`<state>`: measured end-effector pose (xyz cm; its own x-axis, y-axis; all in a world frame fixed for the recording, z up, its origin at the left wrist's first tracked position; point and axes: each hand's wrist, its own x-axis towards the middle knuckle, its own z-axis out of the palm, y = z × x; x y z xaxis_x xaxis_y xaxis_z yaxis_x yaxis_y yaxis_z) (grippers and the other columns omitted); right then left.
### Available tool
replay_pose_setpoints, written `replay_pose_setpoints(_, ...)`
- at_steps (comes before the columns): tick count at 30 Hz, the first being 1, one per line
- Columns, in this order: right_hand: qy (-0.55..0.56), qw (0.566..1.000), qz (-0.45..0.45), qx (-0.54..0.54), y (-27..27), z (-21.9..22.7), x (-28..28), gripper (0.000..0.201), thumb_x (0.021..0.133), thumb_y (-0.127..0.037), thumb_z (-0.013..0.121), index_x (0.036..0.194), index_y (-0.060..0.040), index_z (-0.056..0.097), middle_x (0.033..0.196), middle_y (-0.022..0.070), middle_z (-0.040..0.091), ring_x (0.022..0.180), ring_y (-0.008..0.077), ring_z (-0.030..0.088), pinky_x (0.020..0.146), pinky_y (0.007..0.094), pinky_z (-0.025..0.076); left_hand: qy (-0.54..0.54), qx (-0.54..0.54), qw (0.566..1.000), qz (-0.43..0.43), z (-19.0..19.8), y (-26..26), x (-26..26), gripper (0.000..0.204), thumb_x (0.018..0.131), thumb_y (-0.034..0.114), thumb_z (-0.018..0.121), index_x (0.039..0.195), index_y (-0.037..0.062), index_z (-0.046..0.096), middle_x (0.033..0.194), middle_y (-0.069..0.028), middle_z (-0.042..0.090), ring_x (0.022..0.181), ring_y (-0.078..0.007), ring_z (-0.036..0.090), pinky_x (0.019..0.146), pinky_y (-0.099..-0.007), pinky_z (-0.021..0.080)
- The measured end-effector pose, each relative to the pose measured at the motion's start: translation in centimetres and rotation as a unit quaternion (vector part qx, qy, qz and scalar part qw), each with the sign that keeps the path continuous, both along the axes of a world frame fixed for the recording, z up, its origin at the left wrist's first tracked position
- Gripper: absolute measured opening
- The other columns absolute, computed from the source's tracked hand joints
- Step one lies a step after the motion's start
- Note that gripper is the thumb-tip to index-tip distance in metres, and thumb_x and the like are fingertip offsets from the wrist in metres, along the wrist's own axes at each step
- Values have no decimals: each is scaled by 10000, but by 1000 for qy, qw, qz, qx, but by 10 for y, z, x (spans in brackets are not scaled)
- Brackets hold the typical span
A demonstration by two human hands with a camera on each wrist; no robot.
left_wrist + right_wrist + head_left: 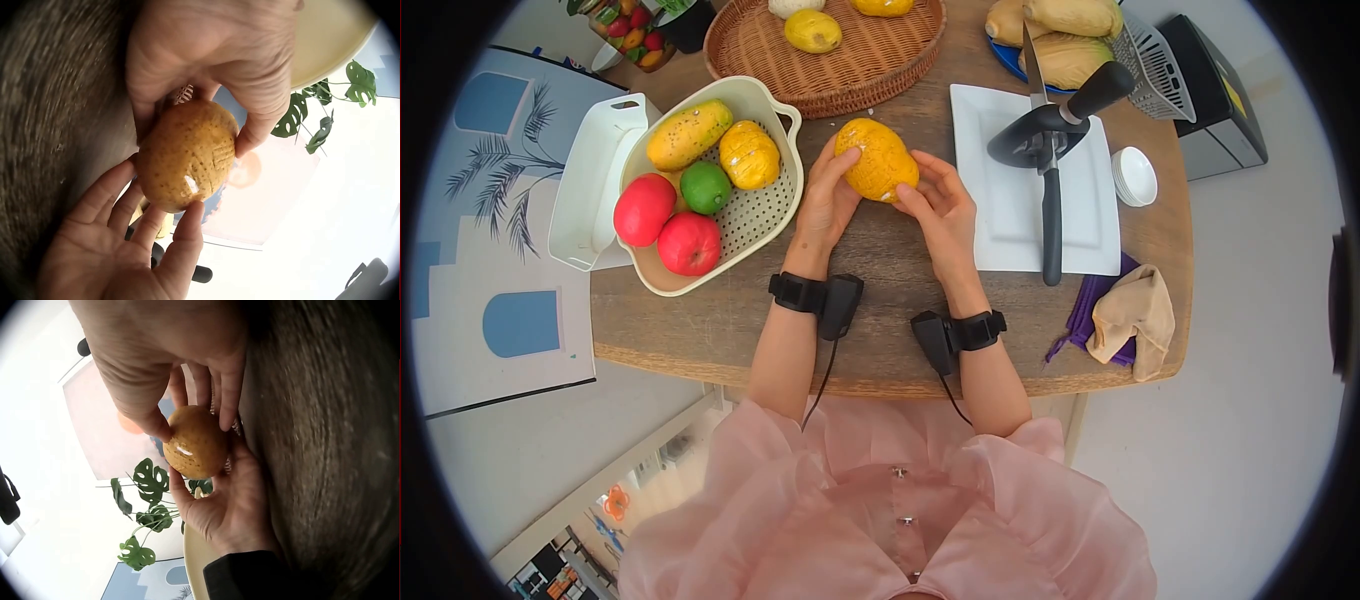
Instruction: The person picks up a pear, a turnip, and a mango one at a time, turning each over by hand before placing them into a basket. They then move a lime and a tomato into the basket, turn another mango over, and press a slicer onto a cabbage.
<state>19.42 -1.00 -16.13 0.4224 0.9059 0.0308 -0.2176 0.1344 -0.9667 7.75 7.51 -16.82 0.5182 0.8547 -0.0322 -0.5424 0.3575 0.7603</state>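
Note:
Both hands hold one rounded yellow-orange fruit [876, 160] with a rough, speckled skin and a shiny spot. The left hand [830, 195] grips its left side, thumb over the top face. My right hand [943, 208] pinches the lower right side between thumb and fingertips. Seen from the left wrist, a patch of short scored lines marks the fruit [190, 156], with the right hand's fingers [181, 240] at its lower end. In the right wrist view the left palm [228, 509] lies under the fruit [197, 442].
At left, a cream colander [747, 228] holds red, green and yellow fruits beside a white bin [590, 200]. A wicker tray [830, 85] stands behind. To the right, a knife [1052, 225] and a black-handled tool [1040, 140] lie over a white tray [970, 225], near white bowls [1136, 177] and cloths [1135, 315].

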Motion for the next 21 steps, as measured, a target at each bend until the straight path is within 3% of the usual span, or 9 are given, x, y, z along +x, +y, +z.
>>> replay_pose_setpoints(6,51,998,27,-12,0,1,2,334,908,-171,547,1198,-12,506,1123,125,568,994,172,587,788,281,534,-26,-27,999,-8,-2,1,-2,478,879,224,514,1285,4,395,1202,-122,504,1142,-217,489,972,-367,400)
replay_pose_setpoints(11,82,992,79,-46,0,1,1,390,945,-265,486,1237,-7,469,1131,146,564,959,199,620,760,293,557,-29,9,999,-21,-2,1,-1,504,875,211,510,1315,7,372,1227,-130,489,1172,-221,469,997,-369,382)
replay_pose_setpoints(13,118,983,129,-56,1,1,2,450,971,-295,412,1301,8,363,1165,168,539,1010,236,608,776,315,559,-35,10,999,-26,-2,0,-2,514,874,208,509,1325,8,365,1237,-133,484,1183,-223,461,1004,-368,376)
replay_pose_setpoints(17,162,973,153,-53,0,1,3,468,974,-293,401,1323,9,325,1184,169,529,1029,250,601,780,325,560,-18,22,999,-31,-1,0,-2,564,878,245,518,1352,5,328,1264,-143,468,1202,-234,450,1013,-372,368)
replay_pose_setpoints(21,150,979,134,-34,0,1,2,477,939,-249,485,1317,4,341,1203,175,503,1063,244,574,804,331,553,32,58,998,-20,3,-1,-1,603,879,299,544,1350,-3,320,1266,-138,469,1209,-229,444,1021,-370,358)
